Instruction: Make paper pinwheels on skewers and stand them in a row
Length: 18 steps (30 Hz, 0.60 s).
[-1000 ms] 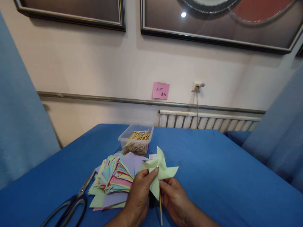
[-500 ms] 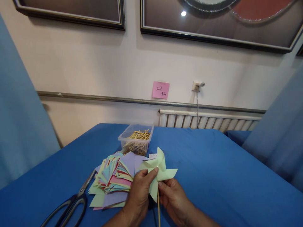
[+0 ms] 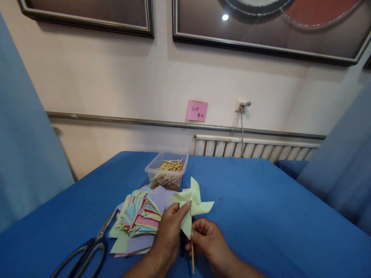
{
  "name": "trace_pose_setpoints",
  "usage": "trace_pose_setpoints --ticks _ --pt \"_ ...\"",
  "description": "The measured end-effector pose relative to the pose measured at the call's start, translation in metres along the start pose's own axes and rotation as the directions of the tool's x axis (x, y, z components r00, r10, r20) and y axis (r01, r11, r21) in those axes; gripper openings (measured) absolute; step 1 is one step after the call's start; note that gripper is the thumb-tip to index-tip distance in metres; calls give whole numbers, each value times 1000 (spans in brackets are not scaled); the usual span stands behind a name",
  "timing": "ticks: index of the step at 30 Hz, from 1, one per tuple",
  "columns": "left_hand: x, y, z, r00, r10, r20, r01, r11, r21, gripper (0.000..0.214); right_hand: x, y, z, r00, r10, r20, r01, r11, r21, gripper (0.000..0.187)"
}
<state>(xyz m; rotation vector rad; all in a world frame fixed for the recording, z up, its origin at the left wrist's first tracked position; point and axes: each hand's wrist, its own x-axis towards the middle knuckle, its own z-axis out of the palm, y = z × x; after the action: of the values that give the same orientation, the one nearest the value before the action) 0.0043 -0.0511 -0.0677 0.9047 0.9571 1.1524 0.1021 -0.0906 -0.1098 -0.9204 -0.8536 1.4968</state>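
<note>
A pale green paper pinwheel (image 3: 198, 206) is held up over the front of the table. My left hand (image 3: 169, 231) is closed on it, the thumb pressed by the pin at its centre and the fingers behind the paper. Below the blades runs a thin wooden stick (image 3: 193, 258), pinched between thumb and fingers of my right hand (image 3: 208, 239). The stick's upper part is hidden behind the paper. Just left of my left hand lies a fanned pile of coloured paper squares (image 3: 142, 216).
Dark-handled scissors (image 3: 97, 243) lie partly spread at the left of the paper pile. Behind the pile stands a clear plastic box (image 3: 166, 173) of wooden sticks. A blue cloth covers the table (image 3: 261, 216). A radiator (image 3: 255, 148) runs along the wall.
The pinwheel has moved slightly up and left with my left hand. My right hand has slid down from the paper's edge to grip the stick lower.
</note>
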Motion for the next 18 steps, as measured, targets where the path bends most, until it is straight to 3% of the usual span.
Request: trace_pose_setpoints --ticks 4,18 --pt "-1 0 0 1000 21 -3 -21 998 -63 28 1 -1 0 1000 13 -6 -13 1000 7 37" --pt "4 -3 -2 999 -25 -21 26 999 22 28 3 5 -3 1000 -2 23 3 1000 -23 37"
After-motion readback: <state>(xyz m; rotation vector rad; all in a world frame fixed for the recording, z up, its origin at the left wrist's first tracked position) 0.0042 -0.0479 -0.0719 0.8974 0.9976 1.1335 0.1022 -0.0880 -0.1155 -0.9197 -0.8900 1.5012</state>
